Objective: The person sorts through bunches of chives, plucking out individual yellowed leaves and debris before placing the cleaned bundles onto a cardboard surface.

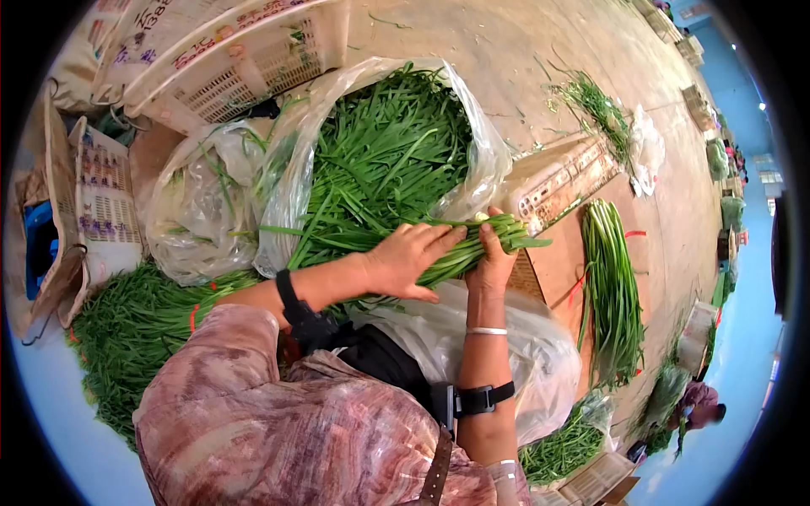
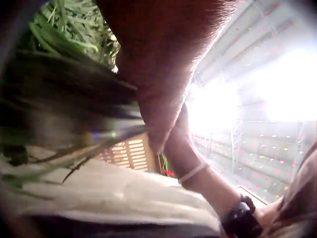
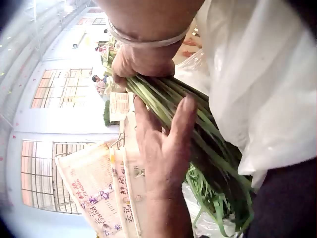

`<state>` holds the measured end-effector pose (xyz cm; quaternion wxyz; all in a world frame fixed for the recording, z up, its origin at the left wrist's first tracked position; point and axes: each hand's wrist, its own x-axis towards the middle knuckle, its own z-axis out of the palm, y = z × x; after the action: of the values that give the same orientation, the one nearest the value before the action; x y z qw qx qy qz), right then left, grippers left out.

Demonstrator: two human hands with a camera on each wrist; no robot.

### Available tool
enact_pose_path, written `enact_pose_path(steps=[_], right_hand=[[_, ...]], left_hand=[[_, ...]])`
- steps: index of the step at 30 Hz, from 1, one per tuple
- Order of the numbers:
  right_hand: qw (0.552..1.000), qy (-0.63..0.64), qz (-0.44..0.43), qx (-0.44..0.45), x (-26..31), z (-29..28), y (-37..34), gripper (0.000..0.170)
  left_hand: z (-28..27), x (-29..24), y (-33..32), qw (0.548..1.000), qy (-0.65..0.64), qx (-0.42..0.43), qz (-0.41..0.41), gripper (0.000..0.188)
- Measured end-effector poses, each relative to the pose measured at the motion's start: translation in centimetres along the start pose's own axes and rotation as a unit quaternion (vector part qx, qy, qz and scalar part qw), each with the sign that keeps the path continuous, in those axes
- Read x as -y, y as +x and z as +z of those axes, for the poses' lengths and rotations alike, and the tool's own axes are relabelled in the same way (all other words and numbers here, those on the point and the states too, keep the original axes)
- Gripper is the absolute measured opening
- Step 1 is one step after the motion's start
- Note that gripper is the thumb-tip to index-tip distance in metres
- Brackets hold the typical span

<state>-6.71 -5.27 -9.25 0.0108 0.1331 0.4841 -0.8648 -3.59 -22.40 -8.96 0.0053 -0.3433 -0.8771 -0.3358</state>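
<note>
A bunch of garlic chives (image 1: 451, 263) lies across both hands in the head view, its pale stem ends to the right and leaves to the left. My right hand (image 1: 491, 260) grips it near the stem ends, thumb on top. Along the stalks rests my left hand (image 1: 409, 257), its fingers nearly straight and the thumb held apart. The right wrist view shows the left hand (image 3: 166, 144) spread against the chives (image 3: 163, 101). Just beyond stands a clear plastic bag (image 1: 494, 156) full of loose chives (image 1: 388, 143). The left wrist view is dark over the leaves.
A tied bundle of chives (image 1: 609, 295) lies on cardboard at the right. Plastic crates (image 1: 245, 72) stand at the back left, and a smaller crate (image 1: 565, 177) sits beyond the right hand. More chives (image 1: 135, 329) are heaped at the left. White plastic (image 1: 540, 363) covers the lap.
</note>
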Motion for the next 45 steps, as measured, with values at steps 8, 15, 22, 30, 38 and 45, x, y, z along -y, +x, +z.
enact_pose_path(steps=[8, 15, 22, 30, 38, 45], right_hand=[[0.996, 0.051, -0.076, -0.023, 1.8, 0.7, -2.1, 0.036], [0.989, 0.021, -0.119, 0.082, 9.4, 5.1, -8.9, 0.04], [0.939, -0.058, -0.338, 0.023, 23.4, 0.4, -15.0, 0.053], [0.692, -0.49, -0.508, -0.152, 42.7, -9.6, -32.8, 0.043], [0.7, -0.426, -0.49, -0.297, 53.8, -13.4, -47.9, 0.04], [0.48, -0.542, -0.417, -0.55, 44.9, -4.0, -37.8, 0.027]], left_hand=[[-6.7, 6.6, 1.6, 0.882, -0.465, 0.0, -0.077, 0.071], [-2.6, 5.2, 6.7, 0.804, -0.528, 0.275, -0.009, 0.072], [4.3, 12.0, 0.9, 0.736, -0.482, 0.476, 0.005, 0.059], [2.3, 12.0, -7.1, 0.909, -0.164, 0.38, -0.041, 0.058], [-7.6, -2.1, 5.9, 0.931, -0.232, 0.279, -0.028, 0.066], [-7.4, -26.4, 14.9, 0.862, -0.369, 0.018, 0.348, 0.087]])
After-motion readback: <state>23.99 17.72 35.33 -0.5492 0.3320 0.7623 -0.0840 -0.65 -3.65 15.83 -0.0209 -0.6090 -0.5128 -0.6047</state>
